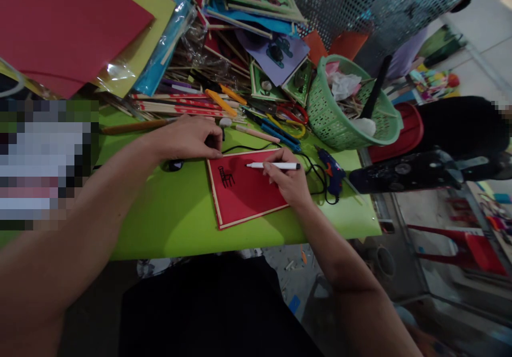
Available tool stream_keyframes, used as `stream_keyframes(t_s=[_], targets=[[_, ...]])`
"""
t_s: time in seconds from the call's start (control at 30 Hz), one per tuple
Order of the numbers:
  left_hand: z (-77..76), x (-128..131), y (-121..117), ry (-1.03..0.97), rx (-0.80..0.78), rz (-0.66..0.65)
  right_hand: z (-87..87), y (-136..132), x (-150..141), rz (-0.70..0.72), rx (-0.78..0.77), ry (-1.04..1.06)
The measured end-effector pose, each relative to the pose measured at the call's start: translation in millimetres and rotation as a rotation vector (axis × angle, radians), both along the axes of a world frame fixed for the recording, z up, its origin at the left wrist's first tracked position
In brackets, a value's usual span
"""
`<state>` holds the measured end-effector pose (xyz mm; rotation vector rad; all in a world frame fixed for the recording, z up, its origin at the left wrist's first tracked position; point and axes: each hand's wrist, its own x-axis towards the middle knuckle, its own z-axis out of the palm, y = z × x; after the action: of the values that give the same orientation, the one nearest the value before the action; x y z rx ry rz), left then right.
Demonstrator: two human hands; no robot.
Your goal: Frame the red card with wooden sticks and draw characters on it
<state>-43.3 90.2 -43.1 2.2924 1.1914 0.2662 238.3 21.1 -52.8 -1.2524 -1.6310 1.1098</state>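
Note:
A red framed board (248, 191) lies on the green table (176, 223), with a small black chair drawing (226, 177) near its left edge. My right hand (288, 182) is closed round a white marker (273, 165) that lies level over the board's top edge, its dark cap pointing right. My left hand (188, 137) rests curled on the table by the board's upper left corner, fingertips at the corner; I cannot make out anything in it.
A blue glue gun (333, 171) with a black cord lies right of the board. Behind it stands a green basket (352, 106) of scraps. Sticks, scissors (294, 114), pens and stacked coloured paper (72, 26) crowd the table's back. A red stool (472, 247) stands on the floor.

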Motion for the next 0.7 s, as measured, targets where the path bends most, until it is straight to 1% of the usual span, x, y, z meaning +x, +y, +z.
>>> stream_keyframes(t_s=[0.2, 0.37, 0.5, 0.7], targets=[[4.0, 0, -2, -0.008, -0.013, -0.008, 0.8, 0, 0, -0.006, -0.001, -0.004], [7.6, 2, -3, 0.013, -0.036, 0.013, 3.2, -2, 1, -0.008, -0.013, -0.007], [8.3, 2, -2, 0.02, -0.052, 0.02, 7.2, -3, 0, 0.015, -0.017, -0.006], [7.6, 2, -3, 0.015, -0.051, 0.018, 10.8, -4, -1, 0.009, -0.048, 0.014]])
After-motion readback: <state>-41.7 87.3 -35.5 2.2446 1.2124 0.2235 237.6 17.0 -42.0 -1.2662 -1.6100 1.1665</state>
